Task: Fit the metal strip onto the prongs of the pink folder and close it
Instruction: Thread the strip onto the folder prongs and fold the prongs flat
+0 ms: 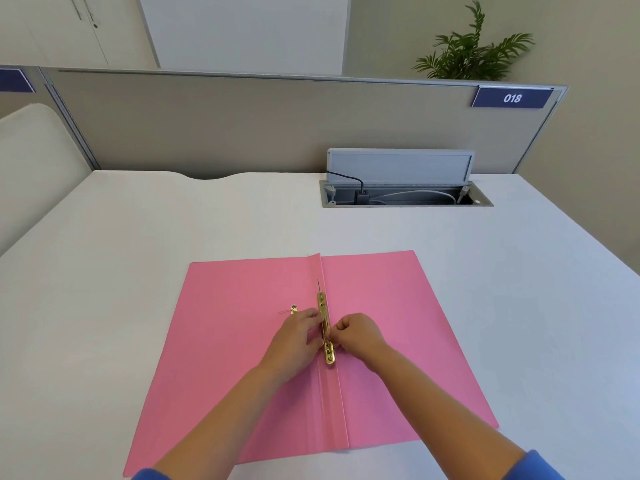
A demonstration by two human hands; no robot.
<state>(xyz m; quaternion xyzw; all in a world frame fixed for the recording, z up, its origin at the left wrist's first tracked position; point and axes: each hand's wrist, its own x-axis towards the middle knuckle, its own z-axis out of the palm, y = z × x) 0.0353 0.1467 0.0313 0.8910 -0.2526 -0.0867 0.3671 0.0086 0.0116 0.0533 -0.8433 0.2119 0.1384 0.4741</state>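
The pink folder (381,341) lies open and flat on the white desk. A gold metal strip (325,327) runs along its centre fold, with one thin prong (318,287) standing upright through its far end. My left hand (298,341) presses on the strip from the left side. My right hand (356,336) pinches at the strip's near part from the right, fingers closed on it. A small gold slider piece (293,309) lies on the left flap just beyond my left hand. The near prong is hidden by my fingers.
A grey cable box (405,192) with its lid raised and cords inside is set into the desk at the back right. A beige partition (242,126) with a "018" label borders the far edge. A plant (474,53) stands behind it.
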